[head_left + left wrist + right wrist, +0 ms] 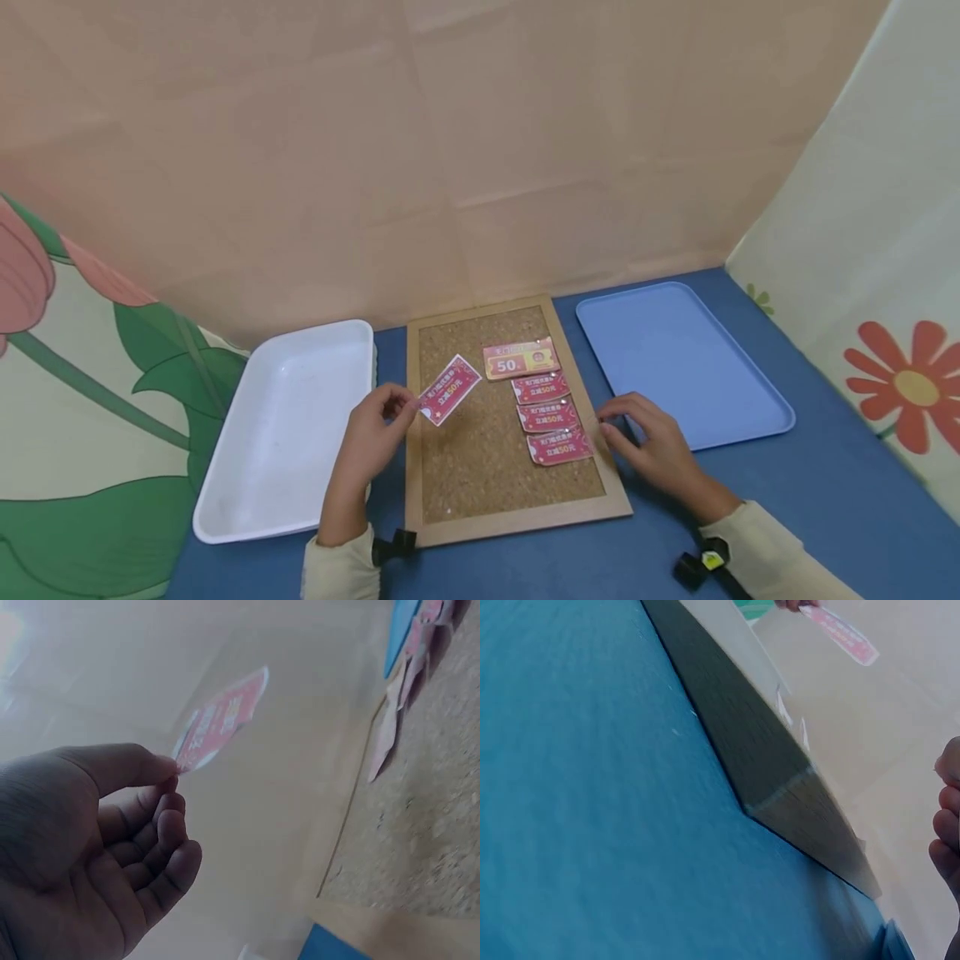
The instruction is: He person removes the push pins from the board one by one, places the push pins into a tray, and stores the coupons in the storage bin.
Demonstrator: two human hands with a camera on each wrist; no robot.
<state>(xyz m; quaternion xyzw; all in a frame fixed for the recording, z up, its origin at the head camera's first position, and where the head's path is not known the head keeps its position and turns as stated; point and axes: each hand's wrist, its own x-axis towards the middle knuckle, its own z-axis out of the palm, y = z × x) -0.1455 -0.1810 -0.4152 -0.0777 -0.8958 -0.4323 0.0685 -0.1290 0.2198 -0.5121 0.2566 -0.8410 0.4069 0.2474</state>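
Note:
My left hand (378, 429) pinches a red coupon (450, 390) by its lower corner, thumb against fingers. The coupon is held up over the left part of a wood-framed cork board (472, 475); in the left wrist view this coupon (221, 724) tilts upward. On the board's right side, a larger red and yellow coupon (521, 359) sits above three smaller red coupons (558, 447) in a column. My right hand (652, 442) is at the board's right frame, fingers bent, thumb and index tips close together. Whether something tiny is between them is unclear.
A white tray (281, 508) stands left of the board, and a flat blue tray (682, 367) lies to its right. All rest on a blue table (480, 575). A beige sheet (450, 150) hangs behind, with flower-patterned cloth at both sides.

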